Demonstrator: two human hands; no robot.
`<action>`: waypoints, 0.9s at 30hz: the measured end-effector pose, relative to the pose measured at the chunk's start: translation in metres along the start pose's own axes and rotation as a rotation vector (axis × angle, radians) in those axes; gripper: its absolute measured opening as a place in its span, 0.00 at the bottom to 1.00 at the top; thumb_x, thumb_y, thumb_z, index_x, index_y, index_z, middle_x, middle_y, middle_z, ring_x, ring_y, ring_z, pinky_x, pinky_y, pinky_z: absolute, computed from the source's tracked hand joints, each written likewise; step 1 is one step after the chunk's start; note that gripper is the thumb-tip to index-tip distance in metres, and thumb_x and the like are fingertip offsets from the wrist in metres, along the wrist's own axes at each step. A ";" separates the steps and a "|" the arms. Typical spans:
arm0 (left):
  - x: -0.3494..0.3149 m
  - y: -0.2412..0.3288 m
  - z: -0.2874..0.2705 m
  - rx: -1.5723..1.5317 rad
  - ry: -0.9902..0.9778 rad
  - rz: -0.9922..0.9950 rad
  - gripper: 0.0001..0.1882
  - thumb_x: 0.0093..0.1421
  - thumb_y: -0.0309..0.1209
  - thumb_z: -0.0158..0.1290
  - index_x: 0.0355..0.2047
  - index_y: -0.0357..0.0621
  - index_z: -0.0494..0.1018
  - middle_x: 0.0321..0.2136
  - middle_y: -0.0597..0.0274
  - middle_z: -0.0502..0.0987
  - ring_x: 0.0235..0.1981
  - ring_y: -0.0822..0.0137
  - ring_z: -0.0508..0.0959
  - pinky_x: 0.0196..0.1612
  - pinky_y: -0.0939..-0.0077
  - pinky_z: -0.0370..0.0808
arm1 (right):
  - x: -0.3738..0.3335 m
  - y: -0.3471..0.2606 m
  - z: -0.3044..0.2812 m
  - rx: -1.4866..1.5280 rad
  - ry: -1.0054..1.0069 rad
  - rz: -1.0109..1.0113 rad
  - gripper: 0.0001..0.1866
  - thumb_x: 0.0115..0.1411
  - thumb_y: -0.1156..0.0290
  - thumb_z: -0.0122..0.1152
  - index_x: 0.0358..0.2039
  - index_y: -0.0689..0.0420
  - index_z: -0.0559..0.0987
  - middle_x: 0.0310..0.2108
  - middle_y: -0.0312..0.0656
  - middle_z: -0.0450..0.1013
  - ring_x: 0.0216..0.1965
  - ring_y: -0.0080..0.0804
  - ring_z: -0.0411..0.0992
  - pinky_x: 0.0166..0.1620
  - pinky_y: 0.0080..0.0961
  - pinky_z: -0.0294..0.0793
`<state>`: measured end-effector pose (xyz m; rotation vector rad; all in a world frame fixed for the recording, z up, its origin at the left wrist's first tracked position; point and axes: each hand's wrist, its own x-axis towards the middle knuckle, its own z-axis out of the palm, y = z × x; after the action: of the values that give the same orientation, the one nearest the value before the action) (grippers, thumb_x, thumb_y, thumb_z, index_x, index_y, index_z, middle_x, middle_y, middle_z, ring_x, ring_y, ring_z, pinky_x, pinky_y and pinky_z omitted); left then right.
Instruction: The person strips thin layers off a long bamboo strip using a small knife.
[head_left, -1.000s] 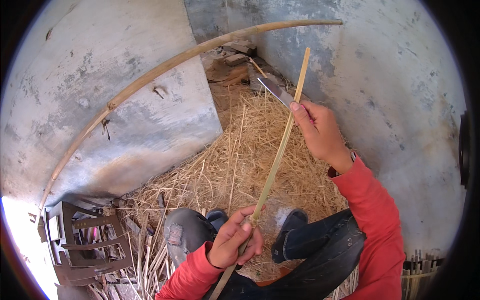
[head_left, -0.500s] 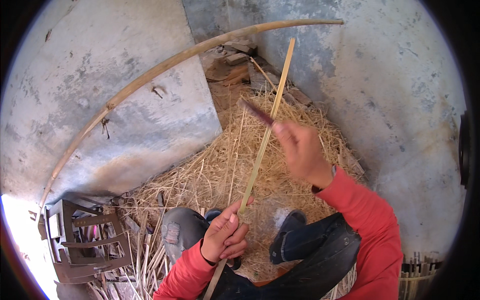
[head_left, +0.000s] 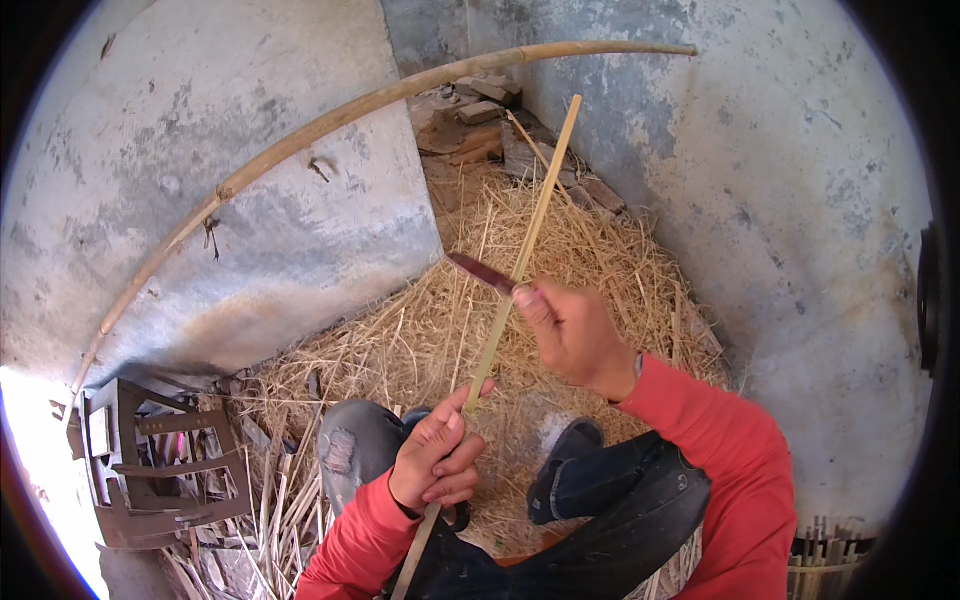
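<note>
My left hand (head_left: 440,460) is closed around a long, flat bamboo strip (head_left: 537,222), which slants up and away from my lap. The strip's lower end passes below the hand over my leg. In my right hand (head_left: 577,335) is a knife (head_left: 480,272) with a dark, narrow blade pointing to the upper left. The blade lies across the strip around its middle, and my thumb presses close to where they meet. The knife's handle is hidden inside my fingers.
A heap of pale shavings (head_left: 590,265) covers the floor ahead, with bricks (head_left: 490,100) behind it. A long bent bamboo pole (head_left: 330,125) arches across the walls. At left stand a wooden stool frame (head_left: 175,465) and loose strips (head_left: 290,490). A slatted basket (head_left: 830,545) sits lower right.
My right hand and the knife have come down along the strip, nearer to my left hand. The strip's top end has dipped slightly and shifted left.
</note>
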<state>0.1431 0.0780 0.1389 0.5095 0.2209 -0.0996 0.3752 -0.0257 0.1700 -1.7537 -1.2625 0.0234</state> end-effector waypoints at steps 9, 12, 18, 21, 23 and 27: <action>-0.002 0.000 -0.001 -0.014 0.050 0.039 0.24 0.78 0.42 0.34 0.72 0.63 0.53 0.14 0.74 0.54 0.05 0.80 0.52 0.09 0.83 0.51 | -0.022 -0.016 0.024 0.101 -0.094 -0.006 0.20 0.72 0.60 0.52 0.26 0.60 0.73 0.14 0.52 0.66 0.14 0.52 0.68 0.19 0.41 0.62; -0.001 0.000 -0.002 -0.016 0.071 0.063 0.24 0.78 0.42 0.34 0.72 0.61 0.54 0.13 0.73 0.54 0.06 0.80 0.53 0.09 0.83 0.52 | -0.038 -0.025 0.034 0.144 -0.157 -0.011 0.20 0.72 0.60 0.53 0.26 0.61 0.74 0.14 0.52 0.68 0.14 0.52 0.68 0.20 0.42 0.63; -0.005 0.002 0.019 0.188 0.049 0.157 0.25 0.77 0.44 0.34 0.71 0.52 0.54 0.13 0.70 0.57 0.05 0.79 0.54 0.09 0.83 0.53 | -0.001 -0.031 0.003 0.276 -0.003 0.229 0.21 0.72 0.56 0.54 0.30 0.61 0.79 0.14 0.39 0.68 0.16 0.28 0.65 0.23 0.30 0.61; -0.006 0.002 0.016 0.135 -0.002 0.161 0.26 0.77 0.45 0.34 0.70 0.50 0.54 0.13 0.69 0.58 0.06 0.78 0.55 0.09 0.83 0.53 | 0.014 -0.027 -0.009 0.489 -0.008 0.366 0.19 0.70 0.55 0.59 0.33 0.60 0.82 0.16 0.29 0.67 0.19 0.16 0.61 0.24 0.24 0.58; -0.006 0.001 0.014 0.088 -0.044 0.128 0.26 0.77 0.45 0.35 0.70 0.49 0.54 0.13 0.68 0.59 0.06 0.78 0.55 0.09 0.83 0.54 | 0.019 -0.032 -0.014 0.499 -0.056 0.369 0.18 0.68 0.56 0.63 0.34 0.60 0.83 0.18 0.25 0.66 0.20 0.12 0.59 0.24 0.22 0.55; -0.005 -0.002 0.015 0.106 -0.088 0.110 0.26 0.77 0.44 0.36 0.70 0.48 0.53 0.13 0.67 0.60 0.06 0.78 0.57 0.10 0.84 0.55 | 0.016 -0.026 -0.017 0.504 -0.154 0.388 0.14 0.65 0.61 0.68 0.32 0.61 0.83 0.18 0.24 0.66 0.21 0.12 0.59 0.24 0.21 0.55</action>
<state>0.1410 0.0690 0.1517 0.6204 0.1013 -0.0264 0.3721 -0.0240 0.2052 -1.5381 -0.8986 0.6548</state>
